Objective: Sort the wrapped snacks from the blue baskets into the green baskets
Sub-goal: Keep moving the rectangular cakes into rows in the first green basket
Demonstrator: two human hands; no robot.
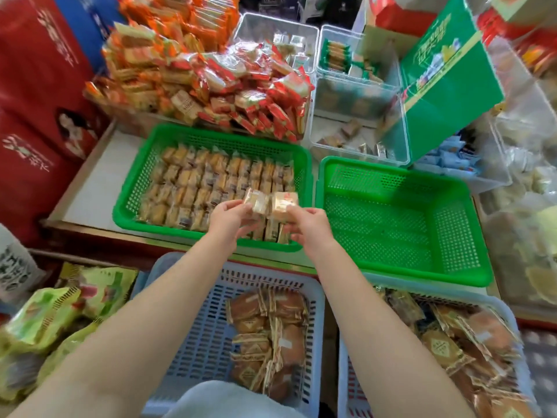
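Note:
Two green baskets stand side by side on the counter. The left green basket (137, 164) holds neat rows of wrapped snacks (193, 182); the right green basket (401, 230) has nothing in it. My left hand (229, 221) pinches one wrapped snack (256, 202) over the left basket's front right corner. My right hand (310, 226) pinches another wrapped snack (284, 203) beside it. Closer to me, the left blue basket (193, 336) and the right blue basket (355, 372) hold brown wrapped snacks (268, 336).
Behind the green baskets lies a heap of red and orange snack packs (211, 73), with clear plastic bins (358, 116) to its right. A tilted green carton (449, 86) leans at the back right. Green bags (60, 315) lie at the lower left.

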